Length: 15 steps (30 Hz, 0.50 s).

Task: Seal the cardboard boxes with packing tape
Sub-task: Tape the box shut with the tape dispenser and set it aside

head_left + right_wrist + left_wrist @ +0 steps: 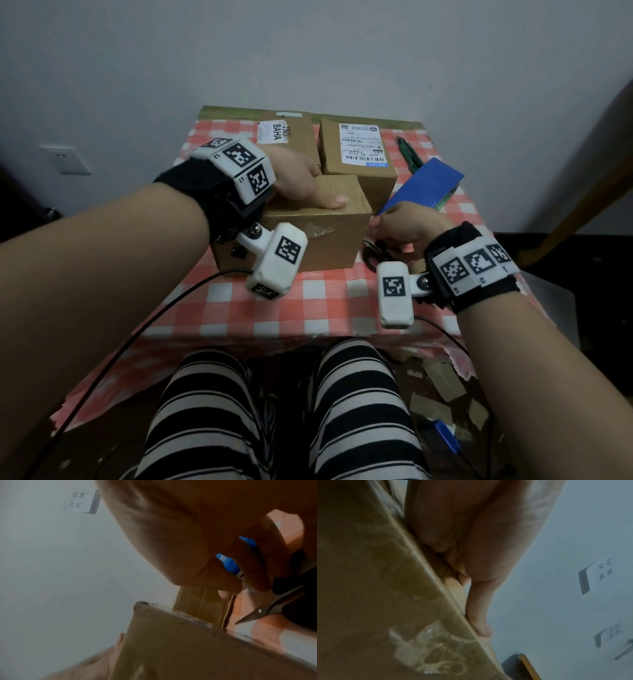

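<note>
The near cardboard box (318,236) stands on the red-checked tablecloth (274,308), with crinkled clear tape (428,649) on its front face. My left hand (301,185) lies over the box's top at the far left. Its thumb (477,615) stretches straight along the top, and the fingers drop behind the far edge, hidden. My right hand (400,226) hovers at the box's upper right corner (142,605) with fingers curled together. I cannot see whether they pinch tape. Black-handled scissors (373,255) lie on the cloth under that hand, blades closed (254,616).
Two more cardboard boxes with shipping labels (291,137) (359,150) stand behind the near one. A blue carton (428,181) lies to the right, with a green pen (407,154) beyond it. A black cable (137,335) hangs over the table's front edge above my striped trousers.
</note>
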### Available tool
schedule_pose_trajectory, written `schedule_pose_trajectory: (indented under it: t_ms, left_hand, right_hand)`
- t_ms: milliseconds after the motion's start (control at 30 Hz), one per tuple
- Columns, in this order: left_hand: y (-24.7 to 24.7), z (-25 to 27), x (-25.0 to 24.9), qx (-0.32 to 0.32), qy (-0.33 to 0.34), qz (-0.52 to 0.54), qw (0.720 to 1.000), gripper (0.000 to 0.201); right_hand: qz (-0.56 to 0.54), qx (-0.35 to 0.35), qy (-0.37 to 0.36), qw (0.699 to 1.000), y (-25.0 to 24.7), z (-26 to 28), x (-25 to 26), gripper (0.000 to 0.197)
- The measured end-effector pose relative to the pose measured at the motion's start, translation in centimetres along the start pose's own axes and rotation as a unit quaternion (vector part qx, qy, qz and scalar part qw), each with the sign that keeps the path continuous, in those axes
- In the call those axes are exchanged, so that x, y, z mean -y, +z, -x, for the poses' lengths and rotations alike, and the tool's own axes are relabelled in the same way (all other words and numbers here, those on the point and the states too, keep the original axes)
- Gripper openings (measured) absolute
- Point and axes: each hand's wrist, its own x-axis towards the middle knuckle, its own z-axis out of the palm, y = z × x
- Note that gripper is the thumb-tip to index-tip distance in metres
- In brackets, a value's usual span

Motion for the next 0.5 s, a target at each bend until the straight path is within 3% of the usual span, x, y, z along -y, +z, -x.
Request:
schedule_pose_trajectory:
  t_ms: [67, 133, 267, 333, 433, 500]
  left_hand:
    - [-0.2, -0.5, 0.1, 0.029, -0.014, 0.043, 0.999, 0.079]
    - [-0.3, -0.6, -0.1, 0.036, -0.015, 0.048, 0.998, 0.055]
    - [-0.2, -0.7, 0.0, -0.019, 0.006, -0.009, 1.000, 0.042]
    - [-0.3, -0.9, 0.4, -0.043, 0.028, -0.007, 0.999, 0.044]
    - [-0.4, -0.8, 0.9, 0.026, 0.020, 0.069, 0.997, 0.071]
    - [-0.4, -1.0, 1.0, 0.052, 0.010, 0.097, 0.994, 0.075]
  right_hand:
    - [0.045, -0.004, -0.014, 0.999, 0.2, -0.1, 0.0, 0.014]
    - [0.087, 0.004, -0.031, 0.996, 0.1, -0.2, 0.0, 0.015]
    - [0.199, 0.031, -0.054, 0.978, 0.0, 0.6, 0.4, 0.024]
    - [0.209, 0.036, -0.060, 0.975, 0.2, 0.7, 0.4, 0.035]
    - [0.168, 0.057, -0.059, 0.982, 0.5, 0.3, 0.3, 0.044]
    - [0.176, 0.051, -0.057, 0.981, 0.8, 0.1, 0.4, 0.038]
